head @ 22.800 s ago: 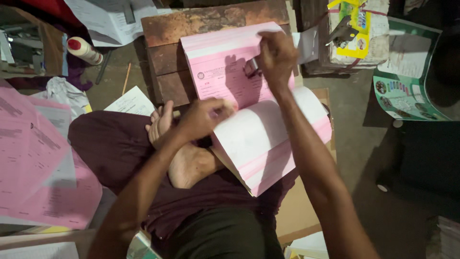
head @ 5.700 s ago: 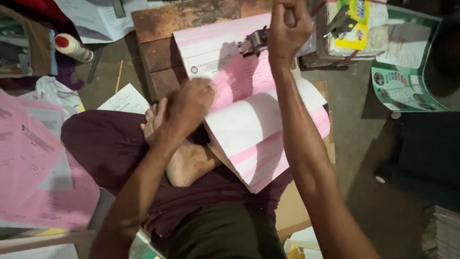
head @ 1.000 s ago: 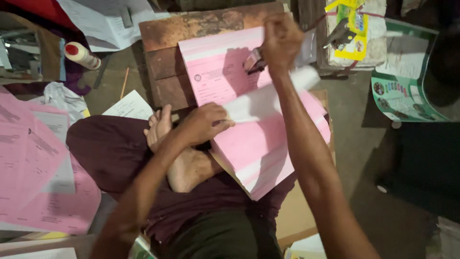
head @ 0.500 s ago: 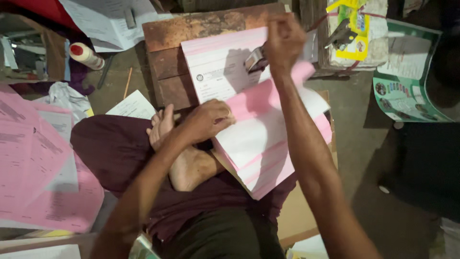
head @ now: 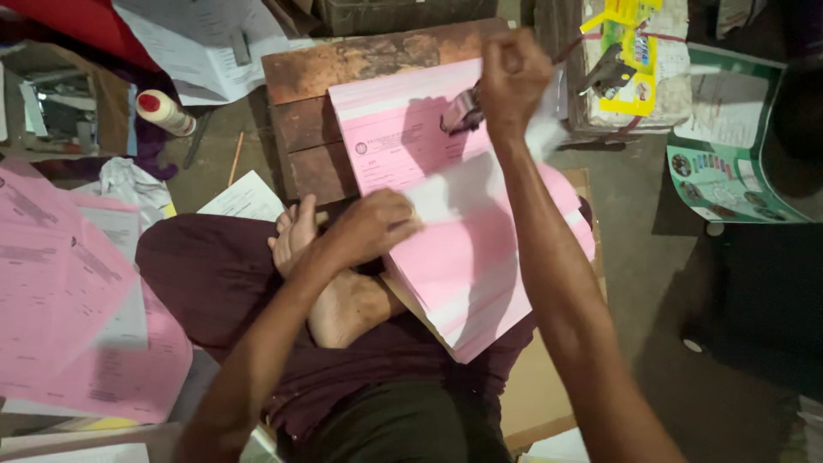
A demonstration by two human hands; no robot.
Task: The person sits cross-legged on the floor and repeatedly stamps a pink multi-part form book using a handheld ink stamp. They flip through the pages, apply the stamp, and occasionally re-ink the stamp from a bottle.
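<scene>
A thick stack of pink and white printed forms (head: 480, 257) lies across my lap and onto a worn wooden block (head: 326, 111). My left hand (head: 373, 225) pinches a white sheet that is blurred mid-flip at the stack's left edge. My right hand (head: 512, 79) is raised in a fist over the top of the stack, gripping a small metal stamping device (head: 463, 111) by its handle, just above the pink top page. My bare feet (head: 330, 283) are crossed under the stack.
Loose pink forms (head: 69, 309) are piled at the left. A white glue bottle with a red cap (head: 165, 111) lies at the upper left near white papers (head: 206, 43). A yellow packet (head: 630, 60) and a green poster (head: 729, 146) sit at the right. Cardboard (head: 549, 386) lies under me.
In the last second a white sheet has swung across the stack under my left hand; the pink page beneath now shows. My right fist stays over the stamping device.
</scene>
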